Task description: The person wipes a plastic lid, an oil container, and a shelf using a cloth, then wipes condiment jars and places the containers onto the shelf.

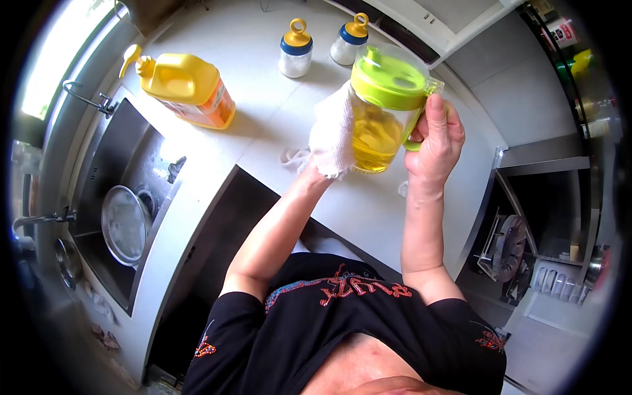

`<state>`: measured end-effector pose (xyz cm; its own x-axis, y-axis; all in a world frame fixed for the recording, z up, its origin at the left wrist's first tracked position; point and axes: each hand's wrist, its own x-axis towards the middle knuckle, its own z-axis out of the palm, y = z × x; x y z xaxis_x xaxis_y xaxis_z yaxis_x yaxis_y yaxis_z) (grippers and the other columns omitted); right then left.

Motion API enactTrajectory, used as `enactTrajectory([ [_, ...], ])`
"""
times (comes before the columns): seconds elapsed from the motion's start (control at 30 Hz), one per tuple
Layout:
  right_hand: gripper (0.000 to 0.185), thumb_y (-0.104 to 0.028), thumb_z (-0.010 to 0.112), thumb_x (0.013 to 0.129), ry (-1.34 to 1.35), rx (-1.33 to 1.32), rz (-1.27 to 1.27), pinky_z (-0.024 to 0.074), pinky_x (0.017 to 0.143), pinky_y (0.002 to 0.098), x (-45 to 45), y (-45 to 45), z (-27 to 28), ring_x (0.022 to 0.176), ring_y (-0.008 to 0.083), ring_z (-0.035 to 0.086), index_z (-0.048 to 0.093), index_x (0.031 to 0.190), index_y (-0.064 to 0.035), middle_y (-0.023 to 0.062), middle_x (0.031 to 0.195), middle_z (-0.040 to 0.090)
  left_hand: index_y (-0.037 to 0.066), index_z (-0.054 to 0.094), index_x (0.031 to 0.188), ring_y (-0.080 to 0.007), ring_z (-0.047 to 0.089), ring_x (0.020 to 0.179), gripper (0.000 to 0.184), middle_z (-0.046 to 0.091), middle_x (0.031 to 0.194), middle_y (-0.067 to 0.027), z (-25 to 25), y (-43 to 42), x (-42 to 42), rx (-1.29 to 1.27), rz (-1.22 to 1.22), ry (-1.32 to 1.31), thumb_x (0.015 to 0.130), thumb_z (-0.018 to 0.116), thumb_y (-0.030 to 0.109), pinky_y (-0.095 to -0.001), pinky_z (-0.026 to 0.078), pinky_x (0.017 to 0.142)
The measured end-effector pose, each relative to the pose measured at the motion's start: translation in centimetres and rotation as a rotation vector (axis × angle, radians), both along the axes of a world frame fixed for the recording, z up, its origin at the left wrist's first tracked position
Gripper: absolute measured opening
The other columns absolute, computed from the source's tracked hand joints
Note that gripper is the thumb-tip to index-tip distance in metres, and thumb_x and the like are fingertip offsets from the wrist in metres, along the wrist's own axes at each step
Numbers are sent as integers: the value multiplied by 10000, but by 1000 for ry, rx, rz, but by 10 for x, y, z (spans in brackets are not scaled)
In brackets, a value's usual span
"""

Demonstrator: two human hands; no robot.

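Observation:
In front of me, above the white counter, is a clear oil jug (376, 131) with a bright green lid and yellow oil inside. My right hand (440, 135) is closed round its green handle, thumb up near the lid. A white cloth (334, 135) is draped over my left hand (320, 172) and pressed against the jug's left side. The cloth hides my left fingers. Beyond the jug stand two glass jars, a nearer one (295, 49) and a farther one (349, 41), with yellow ring-topped lids and blue collars.
A yellow pump bottle (187, 89) stands on the counter (270, 141) at the back left. On the left, the steel sink (141, 145) holds a round strainer-like dish (125, 225). A dark open cabinet with a dish rack (507, 247) is at the right.

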<state>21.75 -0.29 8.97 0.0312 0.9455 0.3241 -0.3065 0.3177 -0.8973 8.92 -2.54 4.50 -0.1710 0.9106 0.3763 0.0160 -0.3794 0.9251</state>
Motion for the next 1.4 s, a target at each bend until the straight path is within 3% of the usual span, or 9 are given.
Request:
enactTrajectory([
  [0.23,182,-255,607,838,111,-76,24,200,397,185,-5,13,3,442,15,288,611,782,-81,-78,535,397,51,469,1107,-238,584,737,345,580,890,-138,-22,-4,0,264,400,377,806,587,173,-326,495,626],
  [0.37,198,-271,593,846,153,24,32,224,389,182,-12,15,20,438,11,304,615,804,-79,-78,540,422,15,455,1151,-283,545,911,437,536,1013,-160,12,-10,4,167,368,285,754,610,109,-354,451,774],
  [0.5,207,-275,591,847,178,94,12,251,396,170,-18,15,41,436,4,316,608,802,-73,-80,542,424,4,464,1131,-343,526,933,468,532,1011,-177,61,-9,3,245,424,499,703,629,100,-383,429,801],
  [0.67,207,-262,584,853,116,301,-53,261,398,165,-24,5,65,437,2,321,593,797,-63,-74,539,414,11,463,1130,-283,544,910,446,545,1003,-150,57,0,-25,189,281,587,723,626,90,-350,451,772],
  [0.93,237,-260,589,848,137,155,31,215,381,192,-29,11,66,433,21,294,540,717,-69,-65,531,386,21,461,1128,-186,574,872,410,567,990,-108,-8,41,-49,-309,76,708,754,621,75,-296,486,726],
  [1.07,217,-243,647,810,294,47,161,256,425,193,-21,21,50,490,21,348,558,733,-60,-70,583,442,28,447,1143,-147,579,880,391,570,1011,-84,4,32,-39,-336,-113,255,792,604,98,-281,498,732],
  [1.2,222,-246,641,813,394,-36,125,264,423,198,-17,31,36,488,25,350,547,725,-65,-63,582,437,40,406,1196,-187,544,998,404,520,1129,-91,-3,25,-25,-441,-588,-1077,865,532,233,-336,475,835],
  [1.33,306,-366,537,862,275,-47,34,258,411,186,-5,41,26,461,21,350,541,739,-86,-57,553,430,56,391,1224,-220,541,1019,423,510,1157,-107,-2,14,-10,-388,-776,-1132,877,499,272,-366,476,854],
  [1.4,342,-383,512,868,283,4,111,399,513,208,7,48,17,575,73,509,559,836,-45,6,680,557,49,407,1212,-231,550,1002,402,521,1140,-112,2,22,-9,-417,-916,-1276,876,495,253,-373,486,837],
])
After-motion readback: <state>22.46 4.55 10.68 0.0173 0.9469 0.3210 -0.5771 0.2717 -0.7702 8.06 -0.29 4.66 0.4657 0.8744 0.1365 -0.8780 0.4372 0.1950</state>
